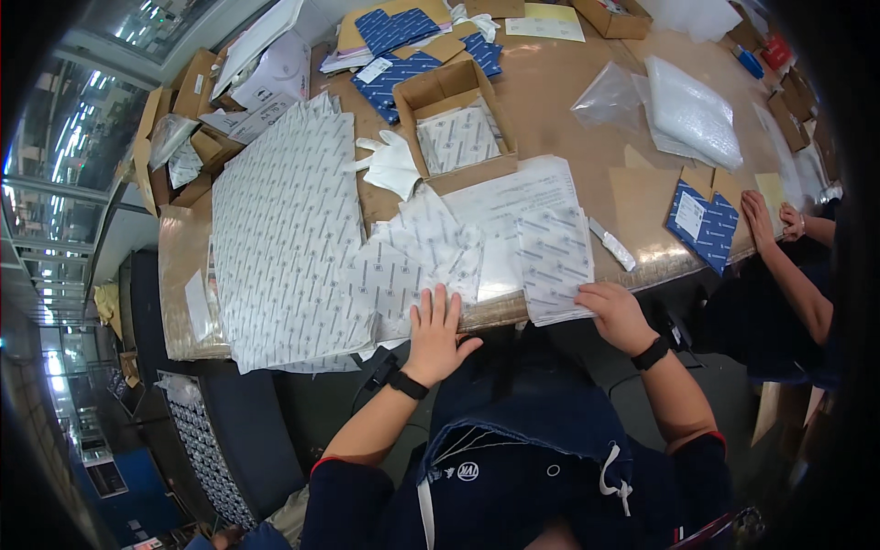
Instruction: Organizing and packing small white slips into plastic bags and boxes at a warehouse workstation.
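Observation:
My left hand (438, 337) lies with spread fingers on small printed wrapping-paper sheets (390, 275) near the table's front edge. My right hand (619, 316) pinches the lower right corner of a small stack of printed wrapping paper (555, 261); the thumb is mostly hidden. Beneath and behind that stack is a larger white sheet with printing (541, 188). A white-handled cutter (612, 245) lies just right of the stack. To the left, a large pile of the same printed paper (284, 238) reaches over the table edge.
Behind the sheets stands an open cardboard box (509, 170) with folded paper inside, a white glove (390, 165) beside it. Blue printed envelopes (394, 78) lie at the back. Bubble wrap (694, 110) is at the back right. At right, another person's hands (759, 220) rest near a blue packet (701, 220).

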`<state>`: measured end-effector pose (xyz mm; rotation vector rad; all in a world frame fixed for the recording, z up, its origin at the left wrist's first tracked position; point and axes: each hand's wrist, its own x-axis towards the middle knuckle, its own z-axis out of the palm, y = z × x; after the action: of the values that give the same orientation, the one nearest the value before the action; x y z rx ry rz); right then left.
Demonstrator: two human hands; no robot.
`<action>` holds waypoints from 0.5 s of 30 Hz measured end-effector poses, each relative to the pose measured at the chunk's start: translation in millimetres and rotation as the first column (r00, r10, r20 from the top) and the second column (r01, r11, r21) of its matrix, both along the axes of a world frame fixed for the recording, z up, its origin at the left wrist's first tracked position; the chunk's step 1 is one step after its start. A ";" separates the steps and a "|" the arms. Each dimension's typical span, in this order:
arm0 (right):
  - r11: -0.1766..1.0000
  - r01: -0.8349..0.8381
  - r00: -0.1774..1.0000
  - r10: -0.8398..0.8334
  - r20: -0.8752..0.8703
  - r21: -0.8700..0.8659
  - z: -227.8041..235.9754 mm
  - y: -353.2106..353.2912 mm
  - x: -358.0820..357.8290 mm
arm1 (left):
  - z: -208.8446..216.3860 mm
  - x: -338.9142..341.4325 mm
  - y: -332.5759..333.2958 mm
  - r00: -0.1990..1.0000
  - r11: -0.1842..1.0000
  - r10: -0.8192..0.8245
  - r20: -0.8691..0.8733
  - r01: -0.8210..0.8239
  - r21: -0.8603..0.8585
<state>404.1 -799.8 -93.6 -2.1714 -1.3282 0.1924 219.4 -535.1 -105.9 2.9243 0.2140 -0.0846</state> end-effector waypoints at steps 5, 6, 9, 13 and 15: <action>1.000 -0.015 1.000 0.015 0.016 0.001 -1.1 -1.4 0.0 | 19.0 30.2 -12.2 0.982 0.986 0.085 0.171 -0.058 -0.157; 1.000 -0.016 1.000 0.016 0.018 -0.002 0.0 0.6 0.2 | 25.3 40.5 -22.9 0.980 0.957 -0.040 0.196 0.094 -0.275; 0.999 -0.051 0.999 0.051 0.004 -0.009 7.7 3.9 0.5 | -4.5 59.3 -48.1 0.945 0.853 -0.148 0.291 0.271 -0.446; 1.000 -0.018 0.961 0.016 -0.275 -0.003 10.3 4.7 6.3 | -29.3 72.4 -53.6 0.923 0.811 -0.047 0.382 0.259 -0.524; 0.996 0.078 0.887 -0.050 -0.460 0.042 3.1 1.7 13.0 | -22.3 79.4 -50.7 0.921 0.787 -0.007 0.389 0.245 -0.566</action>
<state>417.0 -798.1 -90.5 -1.9526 -0.9754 0.5937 298.8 -585.8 -128.2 2.2415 -0.0716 0.3210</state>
